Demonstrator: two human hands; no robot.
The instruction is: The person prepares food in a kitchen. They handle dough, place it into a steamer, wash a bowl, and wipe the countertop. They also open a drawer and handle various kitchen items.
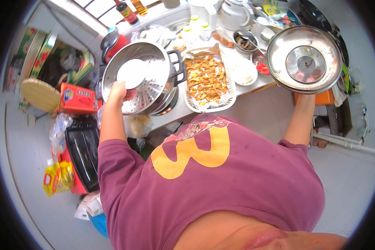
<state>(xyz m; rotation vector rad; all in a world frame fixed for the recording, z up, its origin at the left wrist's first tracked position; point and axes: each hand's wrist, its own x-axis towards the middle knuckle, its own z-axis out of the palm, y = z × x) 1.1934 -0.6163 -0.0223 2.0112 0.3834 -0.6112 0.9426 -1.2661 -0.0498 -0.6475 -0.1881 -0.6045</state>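
Note:
My left hand reaches into a stainless steel steamer pot and grips the near edge of a white round dish above the perforated steamer tray. On the other side, a large domed steel lid is held up, its underside facing the camera. My right hand is hidden behind it; only the forearm shows below. Between the pot and the lid, a white basket lined with foil holds browned fried pieces.
A white bowl, a steel bowl of dark food and red pieces stand right of the basket. Bottles and a white jug are behind. A red kettle is left of the pot, near a red box.

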